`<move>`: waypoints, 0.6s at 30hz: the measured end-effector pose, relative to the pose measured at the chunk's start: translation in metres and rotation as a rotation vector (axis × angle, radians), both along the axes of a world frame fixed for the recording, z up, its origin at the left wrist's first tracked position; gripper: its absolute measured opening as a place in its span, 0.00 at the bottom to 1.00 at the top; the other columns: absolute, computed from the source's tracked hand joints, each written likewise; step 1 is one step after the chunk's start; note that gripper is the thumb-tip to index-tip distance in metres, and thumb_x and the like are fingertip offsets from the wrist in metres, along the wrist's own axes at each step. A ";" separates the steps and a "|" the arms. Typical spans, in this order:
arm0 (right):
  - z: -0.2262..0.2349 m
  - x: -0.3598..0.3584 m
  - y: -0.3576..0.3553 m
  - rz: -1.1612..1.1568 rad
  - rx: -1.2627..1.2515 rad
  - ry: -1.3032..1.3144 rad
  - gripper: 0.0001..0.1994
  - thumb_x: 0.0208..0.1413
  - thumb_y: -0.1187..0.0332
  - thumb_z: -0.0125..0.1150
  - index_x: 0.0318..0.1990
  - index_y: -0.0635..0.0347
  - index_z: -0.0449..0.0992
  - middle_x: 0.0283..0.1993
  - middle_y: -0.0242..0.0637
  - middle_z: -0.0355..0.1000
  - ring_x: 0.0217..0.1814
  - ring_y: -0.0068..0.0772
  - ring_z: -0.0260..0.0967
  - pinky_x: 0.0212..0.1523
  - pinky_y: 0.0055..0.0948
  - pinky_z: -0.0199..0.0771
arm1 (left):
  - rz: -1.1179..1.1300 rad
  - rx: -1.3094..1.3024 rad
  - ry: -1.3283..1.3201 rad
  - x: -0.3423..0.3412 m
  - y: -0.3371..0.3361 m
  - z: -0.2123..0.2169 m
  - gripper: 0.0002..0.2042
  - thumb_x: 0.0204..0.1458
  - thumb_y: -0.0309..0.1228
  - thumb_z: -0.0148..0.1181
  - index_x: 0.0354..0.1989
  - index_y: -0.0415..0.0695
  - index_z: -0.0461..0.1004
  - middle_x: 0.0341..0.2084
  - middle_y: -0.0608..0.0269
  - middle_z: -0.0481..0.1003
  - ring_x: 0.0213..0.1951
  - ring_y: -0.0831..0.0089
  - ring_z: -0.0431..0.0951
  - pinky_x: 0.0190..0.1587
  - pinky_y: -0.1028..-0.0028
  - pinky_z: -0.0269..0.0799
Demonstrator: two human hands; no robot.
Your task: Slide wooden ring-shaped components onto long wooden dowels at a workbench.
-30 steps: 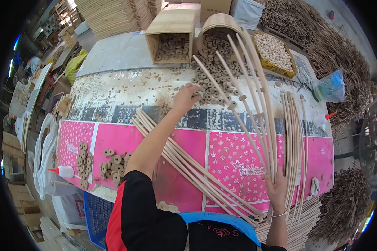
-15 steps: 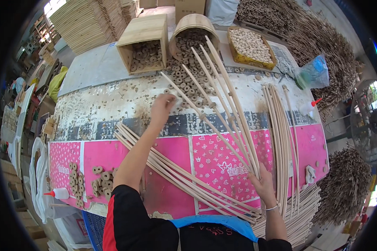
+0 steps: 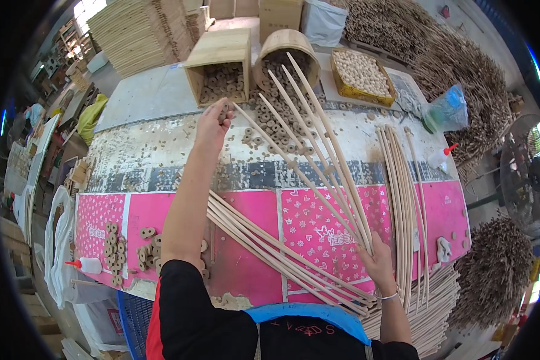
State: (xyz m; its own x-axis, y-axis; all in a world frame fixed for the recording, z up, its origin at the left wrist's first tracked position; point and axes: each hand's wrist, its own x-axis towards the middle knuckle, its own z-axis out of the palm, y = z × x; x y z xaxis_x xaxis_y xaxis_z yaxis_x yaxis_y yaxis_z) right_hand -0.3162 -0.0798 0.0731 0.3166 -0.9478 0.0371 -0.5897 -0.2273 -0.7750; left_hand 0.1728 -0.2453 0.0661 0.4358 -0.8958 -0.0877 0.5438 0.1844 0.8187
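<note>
My left hand (image 3: 213, 125) is raised over the far part of the table, fingers closed around a small brown wooden ring (image 3: 224, 112). It is right beside the tip of the leftmost of several fanned wooden rods (image 3: 349, 180). My right hand (image 3: 378, 264) grips those rods near their lower ends. Partway along, some of the rods carry a ring like the others; one ring (image 3: 291, 164) sits on the leftmost rod. Loose rings (image 3: 275, 126) lie heaped beyond the rods, spilling from a round wooden tub (image 3: 287, 39).
A wooden box (image 3: 219, 48) of rings and a yellow crate (image 3: 366, 94) of pale balls stand at the back. More rods (image 3: 252, 240) lie across the pink cover, with others (image 3: 396, 192) at the right. Glue bottles (image 3: 90, 265) and ring piles (image 3: 115, 255) sit near the edges.
My left hand has moved left and farther away, from the heap's edge to the leftmost rod's tip, and a ring now shows in its fingers. My right hand still holds the rods.
</note>
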 end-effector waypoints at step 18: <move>0.002 -0.026 0.036 0.141 -0.077 0.178 0.19 0.53 0.70 0.67 0.52 0.62 0.73 0.28 0.51 0.73 0.29 0.56 0.75 0.29 0.44 0.71 | -0.336 0.149 -0.276 0.010 0.000 0.064 0.11 0.61 0.33 0.63 0.49 0.44 0.81 0.35 0.74 0.79 0.26 0.87 0.68 0.24 0.86 0.60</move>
State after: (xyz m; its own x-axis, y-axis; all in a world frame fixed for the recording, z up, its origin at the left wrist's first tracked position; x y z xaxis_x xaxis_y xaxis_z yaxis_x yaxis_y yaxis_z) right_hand -0.3426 -0.0442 0.0750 0.4535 -0.8904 0.0400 -0.6735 -0.3717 -0.6390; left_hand 0.1824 -0.2448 0.1305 0.1485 -0.9779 -0.1474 0.3108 -0.0954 0.9457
